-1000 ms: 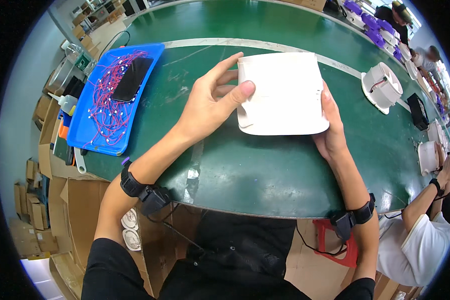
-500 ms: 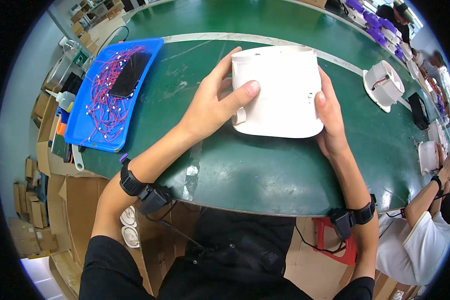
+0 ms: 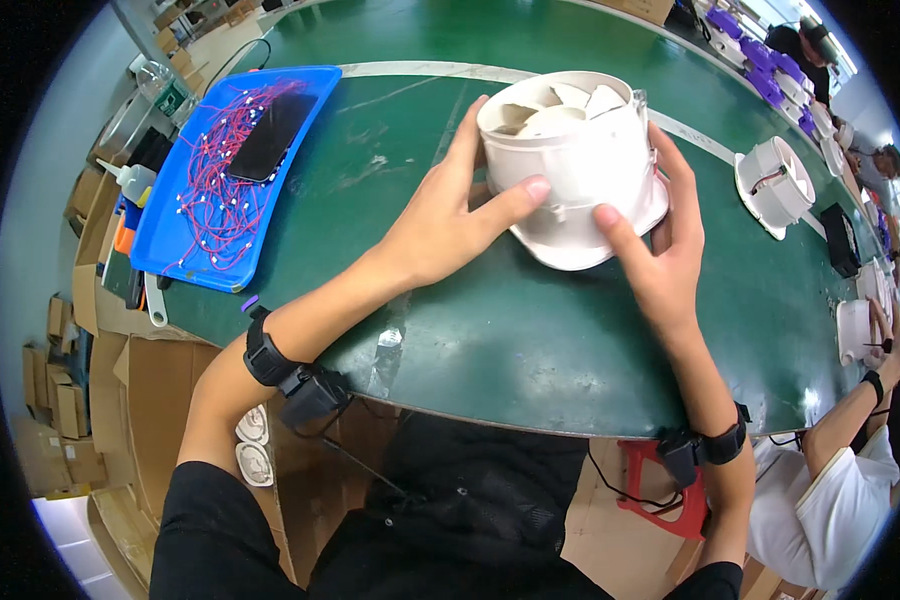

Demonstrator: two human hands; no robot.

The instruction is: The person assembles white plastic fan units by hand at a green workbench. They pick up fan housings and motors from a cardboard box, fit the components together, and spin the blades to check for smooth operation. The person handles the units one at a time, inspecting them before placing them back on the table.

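Between my two hands is a white plastic fan housing (image 3: pixel 570 165), a round drum with fan blades showing in its open top and a flat flange at its base. It is tilted slightly and held over the green table. My left hand (image 3: pixel 460 215) grips its left side, thumb across the front wall and fingers behind. My right hand (image 3: pixel 662 245) grips the right side, with its thumb on the lower front and its fingers around the flange. The fingertips behind the housing are hidden.
On the green table (image 3: pixel 470 350), a blue tray (image 3: pixel 198 272) at left holds red wires (image 3: pixel 215 190) and a black phone (image 3: pixel 272 138). Another white fan housing (image 3: pixel 775 185) and a black box (image 3: pixel 840 240) stand at right. A co-worker's hand (image 3: pixel 895 355) handles a white part nearby.
The housing has turned in my hands: its flat white face showed before, and now its round wall and bladed opening show. Both hands have shifted their hold, the right thumb moving onto the front.
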